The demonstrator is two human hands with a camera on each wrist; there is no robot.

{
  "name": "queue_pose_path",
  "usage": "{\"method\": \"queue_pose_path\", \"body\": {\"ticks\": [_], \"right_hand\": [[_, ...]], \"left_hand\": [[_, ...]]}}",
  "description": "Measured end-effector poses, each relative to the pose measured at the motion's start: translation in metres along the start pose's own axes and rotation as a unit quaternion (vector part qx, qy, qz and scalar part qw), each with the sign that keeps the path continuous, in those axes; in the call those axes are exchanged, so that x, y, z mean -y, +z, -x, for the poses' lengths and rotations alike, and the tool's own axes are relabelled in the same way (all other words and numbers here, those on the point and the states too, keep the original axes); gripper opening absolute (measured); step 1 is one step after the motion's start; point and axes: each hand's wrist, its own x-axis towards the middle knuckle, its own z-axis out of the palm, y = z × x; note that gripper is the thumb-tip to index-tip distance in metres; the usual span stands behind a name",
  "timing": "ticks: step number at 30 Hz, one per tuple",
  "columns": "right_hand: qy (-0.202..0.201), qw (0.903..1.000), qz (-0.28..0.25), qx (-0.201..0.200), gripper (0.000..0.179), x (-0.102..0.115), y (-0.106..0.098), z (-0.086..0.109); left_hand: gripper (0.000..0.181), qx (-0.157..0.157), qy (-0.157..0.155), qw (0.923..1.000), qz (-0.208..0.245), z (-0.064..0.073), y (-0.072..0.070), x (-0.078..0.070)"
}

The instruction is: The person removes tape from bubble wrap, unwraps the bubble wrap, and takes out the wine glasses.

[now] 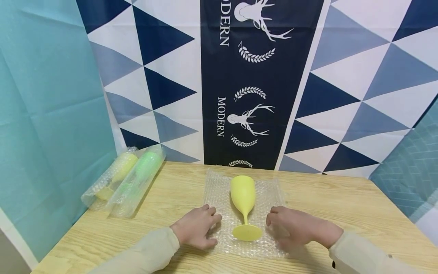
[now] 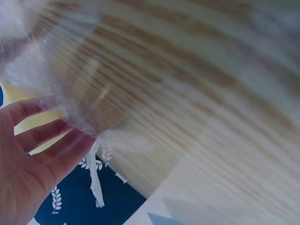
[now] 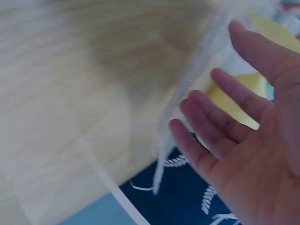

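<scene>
Your yellow cup (image 1: 243, 192) lies bare on an open sheet of bubble wrap (image 1: 219, 182) on the table (image 1: 318, 201), its foot towards you. Your left hand (image 1: 196, 229) is at the sheet's left edge, your right hand (image 1: 295, 227) at its right; the fingers of both are spread apart, gripping nothing that shows. Well to the left, a green cup (image 1: 148, 166) and another yellow cup (image 1: 124, 166) lie side by side, both wrapped. So two look done; nothing is folded over this one, whose covering seems left to do.
</scene>
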Motion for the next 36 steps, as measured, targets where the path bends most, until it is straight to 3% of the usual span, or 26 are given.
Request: {"method": "queue_pose_path", "body": {"ticks": [3,9,18,27,32,36], "right_hand": [[0.035,0.9992,0.01,0.017,0.033,0.005,-0.012,-0.006],[0.066,0.997,0.035,0.02,0.031,0.014,-0.035,-0.022],[0.136,0.9895,0.044,0.023,0.031,0.021,-0.062,-0.063],[0.262,0.964,0.016,0.044,0.039,0.019,-0.069,-0.096],[0.304,0.9509,0.038,0.045,0.038,0.014,-0.065,-0.116],[0.348,0.9369,0.016,0.034,0.042,0.009,-0.061,-0.129]], "left_hand": [[0.039,-0.006,0.0,1.0,0.0,0.0,0.002,0.001],[0.036,-0.015,0.008,0.9999,0.003,-0.003,0.003,0.002],[0.035,-0.009,0.005,0.9999,0.007,-0.004,0.004,0.001],[0.035,-0.011,0.008,0.9999,0.007,-0.002,0.004,-0.001],[0.037,-0.003,0.0,1.0,0.002,0.001,0.001,-0.003],[0.038,-0.001,-0.002,1.0,0.004,0.001,0.0,-0.003]]}}
